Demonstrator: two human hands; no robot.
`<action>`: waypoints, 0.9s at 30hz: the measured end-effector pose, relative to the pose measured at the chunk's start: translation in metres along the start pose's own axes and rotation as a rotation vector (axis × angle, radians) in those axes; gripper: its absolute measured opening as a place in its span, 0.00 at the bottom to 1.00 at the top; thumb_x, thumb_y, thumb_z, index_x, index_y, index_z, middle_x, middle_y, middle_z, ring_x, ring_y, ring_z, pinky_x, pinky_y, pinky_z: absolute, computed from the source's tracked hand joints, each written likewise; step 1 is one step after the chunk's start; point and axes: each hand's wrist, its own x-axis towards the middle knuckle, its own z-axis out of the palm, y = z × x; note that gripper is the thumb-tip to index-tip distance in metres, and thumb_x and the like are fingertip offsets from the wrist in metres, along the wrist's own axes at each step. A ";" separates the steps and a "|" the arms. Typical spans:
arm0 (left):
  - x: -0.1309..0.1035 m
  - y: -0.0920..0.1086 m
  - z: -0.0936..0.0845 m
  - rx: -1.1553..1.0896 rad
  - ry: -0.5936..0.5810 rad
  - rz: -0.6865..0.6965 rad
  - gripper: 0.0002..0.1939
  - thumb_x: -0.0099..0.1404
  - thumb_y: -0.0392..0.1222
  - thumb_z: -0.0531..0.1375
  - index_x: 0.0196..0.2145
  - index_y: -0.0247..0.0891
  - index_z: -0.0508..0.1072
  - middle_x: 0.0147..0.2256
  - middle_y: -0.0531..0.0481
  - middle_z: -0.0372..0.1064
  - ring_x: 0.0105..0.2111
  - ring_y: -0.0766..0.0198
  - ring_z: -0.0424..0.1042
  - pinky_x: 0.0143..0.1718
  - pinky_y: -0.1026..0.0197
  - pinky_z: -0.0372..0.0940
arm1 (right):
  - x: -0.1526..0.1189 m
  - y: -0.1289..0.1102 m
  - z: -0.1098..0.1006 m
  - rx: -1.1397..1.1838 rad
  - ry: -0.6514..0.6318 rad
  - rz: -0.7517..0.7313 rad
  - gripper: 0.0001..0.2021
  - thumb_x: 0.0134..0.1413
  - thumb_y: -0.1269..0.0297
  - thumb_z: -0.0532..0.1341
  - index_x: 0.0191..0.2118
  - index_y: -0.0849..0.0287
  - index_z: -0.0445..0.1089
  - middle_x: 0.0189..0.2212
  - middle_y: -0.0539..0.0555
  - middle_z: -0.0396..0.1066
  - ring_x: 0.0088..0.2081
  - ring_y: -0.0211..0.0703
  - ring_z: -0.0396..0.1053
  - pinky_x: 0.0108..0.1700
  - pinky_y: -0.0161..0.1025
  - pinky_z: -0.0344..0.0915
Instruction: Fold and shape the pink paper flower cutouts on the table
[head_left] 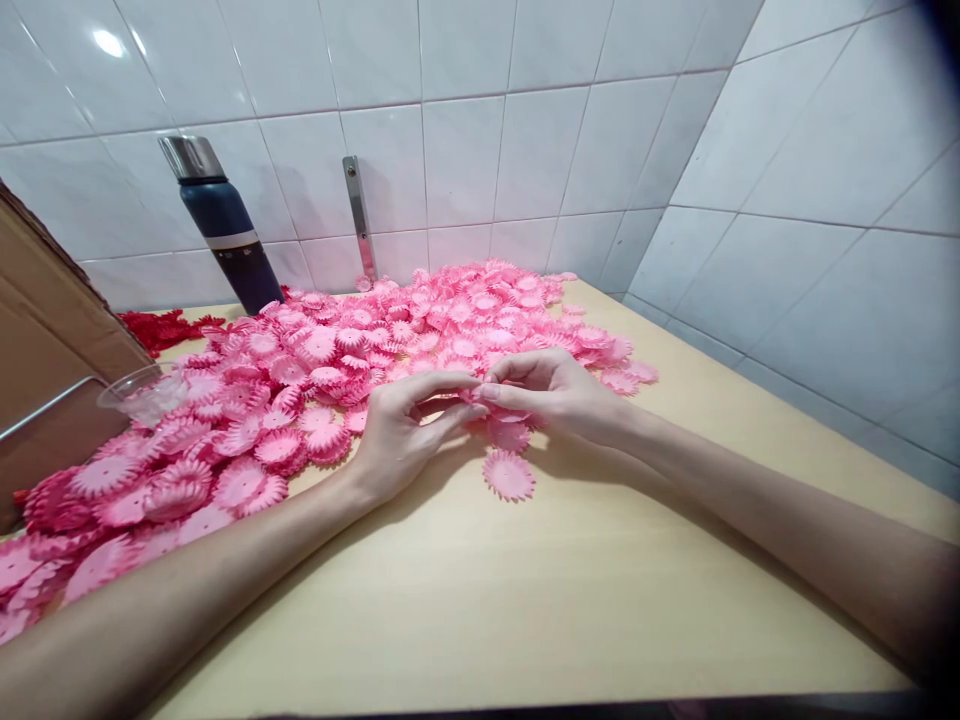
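My left hand (409,425) and my right hand (562,395) meet fingertip to fingertip above the table, at the near edge of a pink heap. Both are closed in a pinch on a pink flower-shaped disc, of which only a bit shows between the fingertips; the rest is hidden. Just below them a single pink disc with a fringed edge (509,476) lies flat on the table. Another pink disc (510,434) lies partly under my fingers. The heap of pink fringed discs (322,345) spreads behind and to the left of my hands.
A dark blue bottle (229,225) with a steel cap stands at the back left near red pieces (161,328). At left are a clear plastic dish (142,392) and a cardboard box (56,300). White tiled walls border the wooden table (465,620). A metal strip (358,215) is fixed to the back wall.
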 end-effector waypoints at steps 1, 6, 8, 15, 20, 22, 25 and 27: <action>0.000 0.001 0.000 0.016 0.037 0.002 0.10 0.58 0.38 0.65 0.39 0.37 0.77 0.38 0.48 0.77 0.38 0.62 0.77 0.42 0.60 0.74 | 0.000 -0.001 0.000 -0.014 0.013 0.004 0.10 0.50 0.59 0.67 0.31 0.62 0.74 0.24 0.50 0.71 0.25 0.34 0.67 0.26 0.32 0.61; -0.001 0.006 0.001 0.068 0.181 -0.019 0.06 0.58 0.38 0.64 0.35 0.37 0.78 0.35 0.49 0.78 0.36 0.63 0.77 0.43 0.60 0.73 | 0.002 -0.004 0.004 -0.156 0.165 -0.015 0.09 0.47 0.60 0.67 0.28 0.62 0.73 0.23 0.50 0.70 0.24 0.35 0.65 0.25 0.33 0.59; -0.001 0.006 0.001 0.066 0.213 -0.041 0.06 0.58 0.38 0.64 0.35 0.37 0.78 0.36 0.49 0.78 0.37 0.62 0.77 0.44 0.59 0.73 | 0.003 -0.004 0.004 -0.208 0.234 -0.026 0.08 0.47 0.61 0.67 0.28 0.61 0.74 0.24 0.51 0.71 0.25 0.36 0.65 0.26 0.34 0.60; 0.005 0.003 0.000 0.000 0.351 -0.126 0.07 0.56 0.38 0.66 0.34 0.36 0.76 0.34 0.48 0.77 0.36 0.63 0.77 0.44 0.59 0.73 | 0.012 0.010 -0.027 -0.108 0.630 -0.079 0.10 0.44 0.59 0.68 0.23 0.58 0.71 0.21 0.51 0.67 0.23 0.36 0.62 0.23 0.36 0.60; 0.010 0.000 -0.003 -0.100 0.305 -0.298 0.14 0.53 0.45 0.68 0.36 0.35 0.76 0.36 0.47 0.76 0.36 0.61 0.76 0.39 0.60 0.73 | 0.015 0.015 -0.039 -0.034 0.689 -0.075 0.16 0.42 0.48 0.69 0.28 0.57 0.74 0.27 0.53 0.70 0.24 0.37 0.63 0.25 0.37 0.62; 0.011 -0.002 -0.003 -0.178 0.313 -0.341 0.15 0.53 0.46 0.67 0.36 0.34 0.75 0.37 0.46 0.75 0.35 0.62 0.75 0.35 0.60 0.73 | 0.015 0.014 -0.034 -0.041 0.675 -0.081 0.15 0.43 0.50 0.69 0.31 0.57 0.75 0.28 0.52 0.70 0.25 0.36 0.63 0.26 0.37 0.62; 0.011 -0.005 -0.004 -0.233 0.319 -0.373 0.15 0.56 0.47 0.65 0.38 0.35 0.75 0.38 0.46 0.75 0.34 0.62 0.75 0.32 0.62 0.72 | 0.014 0.012 -0.028 -0.115 0.680 -0.099 0.13 0.45 0.52 0.68 0.31 0.57 0.76 0.26 0.51 0.70 0.25 0.37 0.63 0.27 0.37 0.62; 0.011 -0.006 -0.004 -0.180 0.296 -0.372 0.15 0.55 0.46 0.66 0.37 0.34 0.75 0.37 0.45 0.75 0.35 0.62 0.74 0.32 0.62 0.71 | 0.012 0.011 -0.027 -0.168 0.675 -0.105 0.14 0.46 0.51 0.67 0.28 0.58 0.76 0.23 0.51 0.68 0.24 0.37 0.62 0.25 0.36 0.61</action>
